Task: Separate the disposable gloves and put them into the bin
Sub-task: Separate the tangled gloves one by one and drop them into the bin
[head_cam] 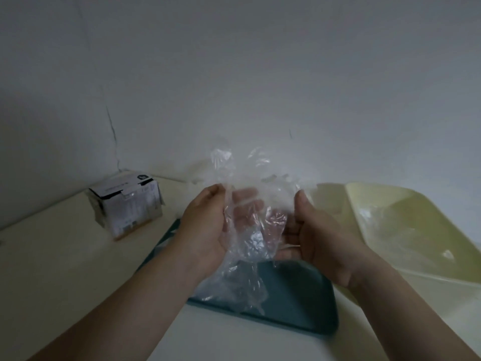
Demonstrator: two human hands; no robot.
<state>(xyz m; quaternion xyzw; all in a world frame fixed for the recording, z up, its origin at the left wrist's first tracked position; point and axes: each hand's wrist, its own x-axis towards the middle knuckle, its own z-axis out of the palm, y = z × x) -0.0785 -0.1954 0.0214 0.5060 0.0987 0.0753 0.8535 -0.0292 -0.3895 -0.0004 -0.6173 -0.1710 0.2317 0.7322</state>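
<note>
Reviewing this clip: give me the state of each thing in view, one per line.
Left hand: gripping the gloves, raised above the tray.
Right hand: gripping the gloves from the other side.
Disposable gloves: bunched together, held up, not yet separated.
Yellow bin: open, holding some clear plastic.
Teal tray: flat on the table.
Cardboard box: top flaps open.

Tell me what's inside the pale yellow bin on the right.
The pale yellow bin holds a few clear plastic gloves against its inner wall. Their count is unclear, and the frame edge cuts off the bin's far right part.
</note>
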